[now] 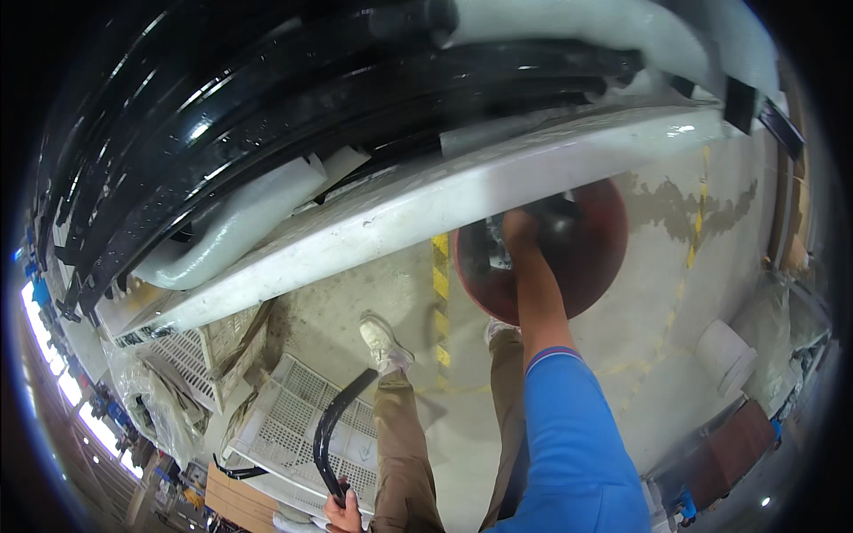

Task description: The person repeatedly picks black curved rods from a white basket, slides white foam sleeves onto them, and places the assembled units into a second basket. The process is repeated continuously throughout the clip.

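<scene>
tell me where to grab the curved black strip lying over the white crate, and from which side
Grip the curved black strip at its lower end, coming from below, as the left hand does now. That end sticks out past the white crate, so fingers can close around the narrow bar; the upper part lies flat against the grid.

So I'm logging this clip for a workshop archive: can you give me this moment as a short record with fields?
Setting: workshop with a concrete floor marked with yellow lines
Left hand: grips the lower end of a curved black strip, held over a white grid tray
Right hand: reaches into a dark red round bin, among dark parts; what it grips cannot be told
Above: white table edge carrying long glossy black parts
Nearby: white roll on the floor at right
</scene>
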`<action>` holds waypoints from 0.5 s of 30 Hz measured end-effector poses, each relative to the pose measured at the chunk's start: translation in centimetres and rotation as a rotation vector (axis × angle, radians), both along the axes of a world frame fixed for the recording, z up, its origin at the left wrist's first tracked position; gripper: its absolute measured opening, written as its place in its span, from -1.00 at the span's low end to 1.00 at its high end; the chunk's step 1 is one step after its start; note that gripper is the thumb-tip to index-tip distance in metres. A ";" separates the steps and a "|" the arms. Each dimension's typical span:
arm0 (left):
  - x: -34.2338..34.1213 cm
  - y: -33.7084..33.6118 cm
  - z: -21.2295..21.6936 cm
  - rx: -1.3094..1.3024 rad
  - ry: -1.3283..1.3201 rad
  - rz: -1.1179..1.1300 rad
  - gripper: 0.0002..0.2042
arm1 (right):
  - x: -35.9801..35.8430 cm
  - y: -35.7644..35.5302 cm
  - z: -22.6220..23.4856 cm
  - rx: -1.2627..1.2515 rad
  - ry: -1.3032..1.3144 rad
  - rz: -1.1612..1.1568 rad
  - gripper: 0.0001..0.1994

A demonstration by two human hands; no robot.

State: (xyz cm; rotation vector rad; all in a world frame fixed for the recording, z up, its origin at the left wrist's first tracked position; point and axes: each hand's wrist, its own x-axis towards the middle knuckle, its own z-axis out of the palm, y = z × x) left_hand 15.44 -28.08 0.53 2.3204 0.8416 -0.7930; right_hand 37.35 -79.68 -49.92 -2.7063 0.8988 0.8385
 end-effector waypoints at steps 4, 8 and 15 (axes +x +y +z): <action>2.6 -1.9 0.3 -0.062 -0.124 0.020 -0.75 | 1.8 -1.9 2.2 0.195 0.249 0.118 -0.70; 6.9 -3.5 2.5 -0.158 -0.219 -0.111 -0.73 | 3.2 -3.6 13.9 0.213 0.090 -0.131 -0.56; 13.8 -11.3 10.4 -0.280 -0.232 -0.291 -0.77 | -0.8 -7.9 38.7 0.400 0.003 0.069 -0.40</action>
